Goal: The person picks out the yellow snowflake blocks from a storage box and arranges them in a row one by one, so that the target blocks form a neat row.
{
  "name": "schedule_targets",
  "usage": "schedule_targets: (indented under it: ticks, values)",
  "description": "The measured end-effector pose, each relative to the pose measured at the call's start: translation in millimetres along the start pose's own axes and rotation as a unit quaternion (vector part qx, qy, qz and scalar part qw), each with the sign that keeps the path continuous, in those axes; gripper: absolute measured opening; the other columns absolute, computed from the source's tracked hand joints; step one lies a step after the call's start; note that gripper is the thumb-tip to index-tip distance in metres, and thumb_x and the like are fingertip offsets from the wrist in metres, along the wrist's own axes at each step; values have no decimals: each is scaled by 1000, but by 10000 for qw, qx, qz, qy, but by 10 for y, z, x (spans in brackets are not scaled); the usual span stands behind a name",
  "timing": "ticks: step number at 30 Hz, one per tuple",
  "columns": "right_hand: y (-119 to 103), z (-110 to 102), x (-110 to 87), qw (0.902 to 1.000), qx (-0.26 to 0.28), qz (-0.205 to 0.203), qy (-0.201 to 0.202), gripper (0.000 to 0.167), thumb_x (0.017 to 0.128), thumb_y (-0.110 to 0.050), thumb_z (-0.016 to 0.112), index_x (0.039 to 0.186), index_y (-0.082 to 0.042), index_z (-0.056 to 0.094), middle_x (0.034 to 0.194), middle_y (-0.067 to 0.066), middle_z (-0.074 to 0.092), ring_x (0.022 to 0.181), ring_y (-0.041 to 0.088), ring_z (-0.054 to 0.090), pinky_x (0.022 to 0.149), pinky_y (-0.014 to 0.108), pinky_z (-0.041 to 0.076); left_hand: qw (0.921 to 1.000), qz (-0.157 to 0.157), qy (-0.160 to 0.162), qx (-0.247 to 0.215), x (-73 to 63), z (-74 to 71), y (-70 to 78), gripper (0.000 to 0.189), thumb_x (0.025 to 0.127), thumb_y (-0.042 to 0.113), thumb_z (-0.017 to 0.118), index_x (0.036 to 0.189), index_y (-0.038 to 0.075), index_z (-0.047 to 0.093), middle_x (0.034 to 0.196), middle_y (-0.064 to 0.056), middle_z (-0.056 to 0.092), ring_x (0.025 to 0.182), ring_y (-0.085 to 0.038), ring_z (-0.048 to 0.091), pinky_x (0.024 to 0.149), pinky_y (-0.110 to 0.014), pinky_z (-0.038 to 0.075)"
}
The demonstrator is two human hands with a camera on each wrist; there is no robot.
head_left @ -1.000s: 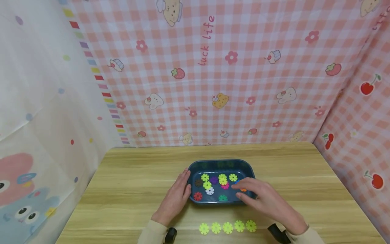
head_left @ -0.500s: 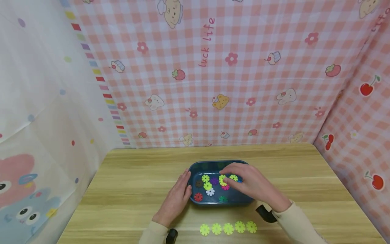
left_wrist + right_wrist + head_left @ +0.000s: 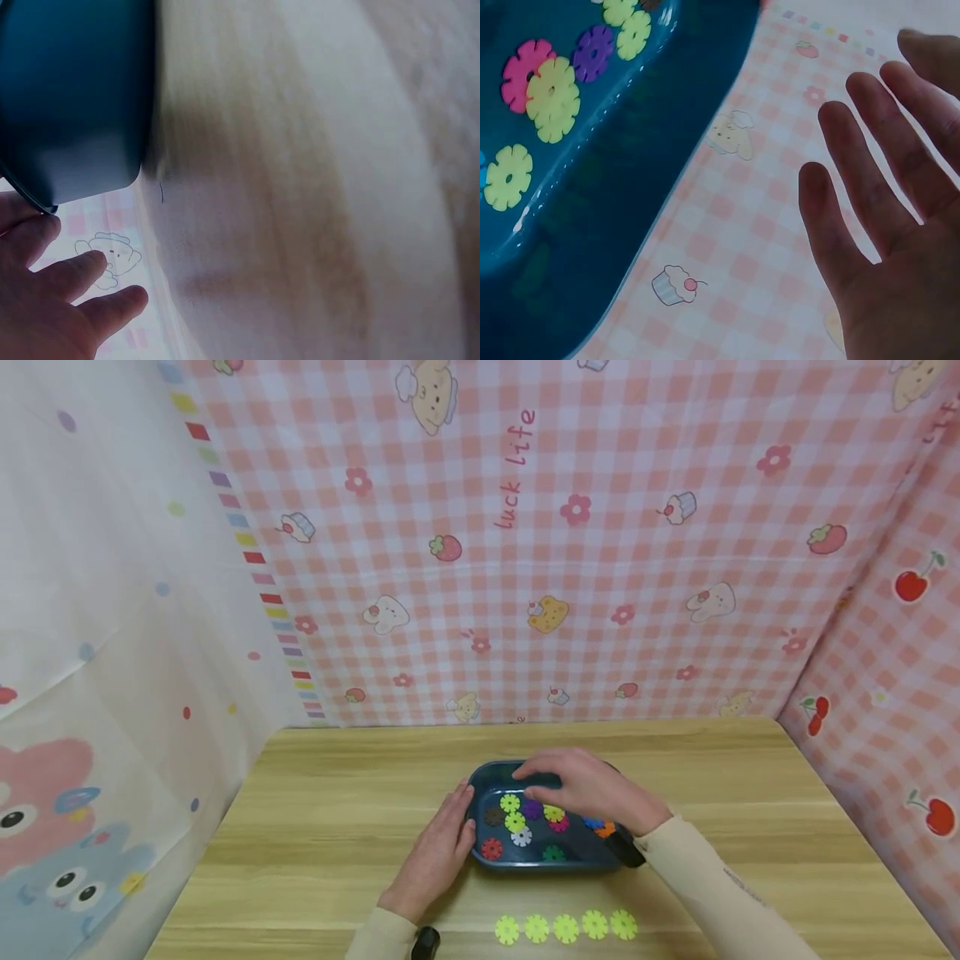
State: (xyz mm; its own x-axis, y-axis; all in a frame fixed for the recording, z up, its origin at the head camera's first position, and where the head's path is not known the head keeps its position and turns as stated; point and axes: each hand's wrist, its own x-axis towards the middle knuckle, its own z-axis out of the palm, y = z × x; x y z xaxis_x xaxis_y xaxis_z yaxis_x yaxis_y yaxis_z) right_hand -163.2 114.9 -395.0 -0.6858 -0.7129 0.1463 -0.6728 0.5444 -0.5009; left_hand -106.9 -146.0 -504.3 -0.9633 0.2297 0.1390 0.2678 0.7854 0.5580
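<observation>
A dark blue tray (image 3: 517,866) holds loose snowflake-shaped plastic discs, among them a red disc (image 3: 491,849), a white disc (image 3: 521,836) and a purple disc (image 3: 594,53). My left hand (image 3: 435,856) lies along the tray's left side, fingers fairly straight, with fingertips at the rim in the left wrist view. Over the back part of the tray hovers my right hand (image 3: 592,785). Its fingers are spread and hold nothing in the right wrist view. Below them lies a yellow disc pair (image 3: 553,97) partly on a pink disc (image 3: 521,71).
Several yellow snowflake discs (image 3: 566,929) form a row on the wooden table (image 3: 337,810) in front of the tray. A pink checked cloth (image 3: 480,568) hangs behind the table, and a white printed cloth (image 3: 120,635) hangs at the left.
My right hand has moved from the tray's right side leftward and back, over its far part. The left hand stays at the tray's left side. The yellow row is unchanged.
</observation>
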Motion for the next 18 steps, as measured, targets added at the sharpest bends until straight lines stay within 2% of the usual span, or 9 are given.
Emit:
schedule_targets:
  ticks: [5, 18]
  values:
    - [97, 52, 131, 9996, -66, 88, -275, 30, 101, -28, 71, 128, -17, 74, 131, 2, 69, 121, 22, 65, 103, 45, 55, 10000, 22, 3, -17, 1, 5, 7, 54, 111, 24, 48, 160, 5, 38, 169, -10, 30, 152, -36, 32, 121, -53, 33]
    - [339, 323, 349, 9949, 11, -7, -1010, 33, 97, -14, 74, 130, -9, 72, 130, 3, 69, 125, 24, 62, 107, 46, 51, 10000, 60, 20, 42, -6, -8, 12, 53, 111, 22, 48, 159, 3, 38, 168, -11, 31, 152, -35, 34, 120, -52, 34]
